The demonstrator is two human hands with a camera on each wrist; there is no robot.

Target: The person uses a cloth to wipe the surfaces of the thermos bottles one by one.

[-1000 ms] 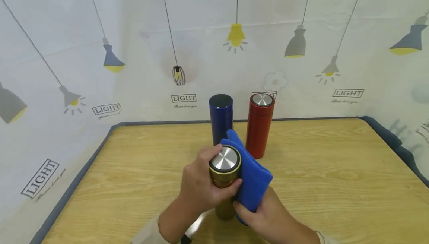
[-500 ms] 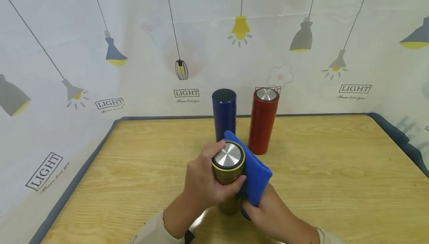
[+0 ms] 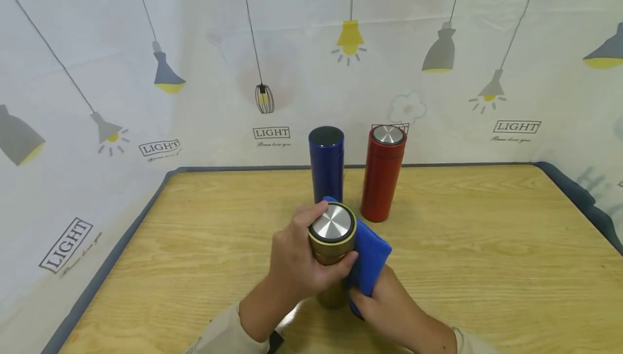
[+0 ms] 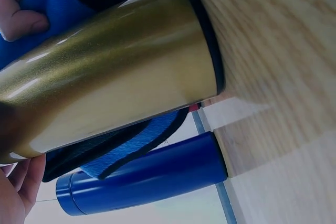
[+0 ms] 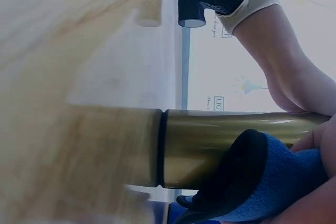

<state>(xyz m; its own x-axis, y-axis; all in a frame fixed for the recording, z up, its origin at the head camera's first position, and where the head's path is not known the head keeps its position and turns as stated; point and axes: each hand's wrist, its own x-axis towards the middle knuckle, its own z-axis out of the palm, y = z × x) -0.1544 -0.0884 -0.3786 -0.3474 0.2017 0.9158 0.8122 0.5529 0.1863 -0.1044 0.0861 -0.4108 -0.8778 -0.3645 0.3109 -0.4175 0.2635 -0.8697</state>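
The left hand (image 3: 302, 259) curls round the upper part of a tall, shiny gold cylindrical bottle (image 4: 121, 72), one fingertip at the rim of its brushed silver lid (image 3: 333, 222) and the thumb across the near side. The right hand (image 3: 389, 311) grips a folded bright blue cloth with dark edging (image 3: 372, 251) and holds it against the bottle's right side; some of its fingers are hidden.

With the left hold so high, a hard sideways push through the cloth could tip the gold bottle or make its base skid. The cloth's loose end might also catch the glossy dark blue cylindrical bottle (image 3: 327, 165) just behind; whether they touch, I cannot tell.

The gold bottle is upright between the two hands, its base apparently on the pale wood-grain tabletop (image 3: 467, 246). Farther off, right of the dark blue bottle, stands a red cylindrical bottle with a silver top (image 3: 383, 175).
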